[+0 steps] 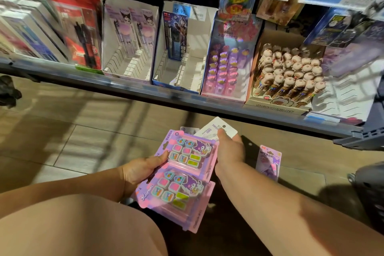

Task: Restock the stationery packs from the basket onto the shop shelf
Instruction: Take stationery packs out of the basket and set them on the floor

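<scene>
My left hand [143,169] grips two overlapping pink stationery packs [182,174] by their left edge, thumb on the upper one. My right hand [229,149] pinches a white hang-card pack [218,129] behind the pink packs' top right corner. Another purple pack [269,162] stands to the right, lower down. The basket itself is dark and hard to make out beneath the packs. The shop shelf [187,97] runs across above, with its display boxes facing me.
On the shelf stand a white box of purple pen packs [129,37], a nearly bare white box with one blue pack [182,48], a pink eraser tray [226,62] and a box of plush-top pens [291,72]. Price tags hang above. A tiled floor lies below.
</scene>
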